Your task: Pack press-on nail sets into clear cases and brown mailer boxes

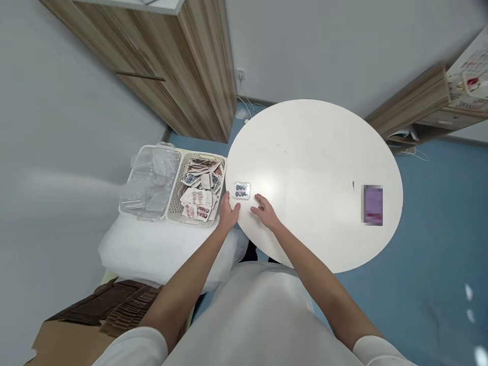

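Note:
A small clear case [242, 190] lies flat near the left edge of the white round table [312, 152]. Two rows of dark, shiny oval pieces show in it; they look like false nails. My left hand [229, 212] is just to the case's lower left, thumb and fingers apart, holding nothing. On the other side, my right hand [266, 211] hovers low over the table with its fingers spread and nothing in them. Neither hand seems to grip the case; whether a fingertip touches it I cannot tell.
Left of the table, a white basket [172, 216] holds many cards [198, 195] with nail-like pieces. Beside it another basket is heaped with clear plastic boxes [152, 178]. A blurred purple item [373, 204] lies at the table's right. A wooden cabinet [202, 66] stands behind.

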`<state>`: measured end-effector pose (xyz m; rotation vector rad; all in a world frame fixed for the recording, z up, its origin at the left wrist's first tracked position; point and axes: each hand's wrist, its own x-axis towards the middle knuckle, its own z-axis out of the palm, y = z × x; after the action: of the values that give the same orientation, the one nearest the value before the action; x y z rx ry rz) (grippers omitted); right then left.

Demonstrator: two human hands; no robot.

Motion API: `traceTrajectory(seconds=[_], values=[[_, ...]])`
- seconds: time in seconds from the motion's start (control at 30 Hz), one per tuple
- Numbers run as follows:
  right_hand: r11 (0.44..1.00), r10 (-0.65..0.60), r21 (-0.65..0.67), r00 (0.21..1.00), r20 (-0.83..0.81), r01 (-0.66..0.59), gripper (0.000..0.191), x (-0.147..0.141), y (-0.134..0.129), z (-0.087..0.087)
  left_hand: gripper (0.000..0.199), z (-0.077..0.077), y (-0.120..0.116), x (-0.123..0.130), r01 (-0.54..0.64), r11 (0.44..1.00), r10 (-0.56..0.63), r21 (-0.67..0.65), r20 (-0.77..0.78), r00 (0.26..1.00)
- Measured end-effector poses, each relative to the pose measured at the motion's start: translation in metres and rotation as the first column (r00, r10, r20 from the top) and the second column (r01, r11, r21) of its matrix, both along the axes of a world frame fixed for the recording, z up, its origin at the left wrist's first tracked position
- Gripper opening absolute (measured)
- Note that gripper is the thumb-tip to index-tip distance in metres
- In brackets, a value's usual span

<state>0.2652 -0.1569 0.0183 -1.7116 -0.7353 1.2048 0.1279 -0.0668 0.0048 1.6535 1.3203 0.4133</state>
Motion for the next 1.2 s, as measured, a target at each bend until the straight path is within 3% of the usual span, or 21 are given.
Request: traceTrajectory(seconds=[0.13, 0.27, 0.4, 0.53, 0.67, 0.8, 0.97, 1.07, 1.2], values=[[1.0, -0.007, -0.01, 0.99, -0.139, 0.006, 0.064, -0.015, 0.02, 0.003, 0.054, -0.003, 0.01, 0.003, -0.065, 0.98, 0.08, -0.19, 0.069, 0.994], [1.0, -0.021, -0.024, 0.987, -0.157, 0.018, 0.066, -0.017, 0.022, 0.006, 0.047, -0.002, 0.008, 0.005, -0.05, 0.981, 0.068, -0.189, 0.09, 0.994], [0.999, -0.031, -0.012, 0.995, -0.098, 0.03, 0.065, -0.011, 0.006, 0.003, 0.044, -0.001, -0.003, 0.01, -0.038, 0.984, 0.056, -0.174, 0.101, 0.993], [0.998, -0.06, 0.019, 0.997, 0.043, 0.06, 0.059, 0.0, -0.026, 0.0, 0.043, 0.001, -0.026, 0.021, 0.059, 0.988, -0.039, -0.143, 0.14, 0.989], [0.994, -0.111, 0.033, 0.976, 0.189, 0.107, 0.053, 0.021, -0.076, 0.004, 0.043, 0.005, -0.06, 0.04, 0.208, 0.971, -0.183, -0.113, 0.199, 0.963], [0.993, -0.121, 0.021, 0.939, 0.322, 0.12, 0.042, 0.052, -0.137, 0.008, 0.039, 0.01, -0.101, 0.063, 0.366, 0.926, -0.335, -0.098, 0.237, 0.912], [0.998, -0.03, -0.03, 0.879, 0.476, 0.05, 0.036, 0.088, -0.201, 0.006, 0.035, 0.012, -0.147, 0.088, 0.534, 0.842, -0.513, -0.076, 0.19, 0.837], [0.999, 0.01, -0.039, 0.861, 0.509, 0.011, 0.036, 0.102, -0.22, 0.0, 0.034, 0.012, -0.165, 0.098, 0.586, 0.809, -0.577, -0.037, 0.143, 0.805], [0.998, 0.062, -0.037, 0.853, 0.518, -0.05, 0.038, 0.111, -0.228, -0.011, 0.034, 0.013, -0.177, 0.105, 0.588, 0.809, -0.588, 0.016, 0.048, 0.808]])
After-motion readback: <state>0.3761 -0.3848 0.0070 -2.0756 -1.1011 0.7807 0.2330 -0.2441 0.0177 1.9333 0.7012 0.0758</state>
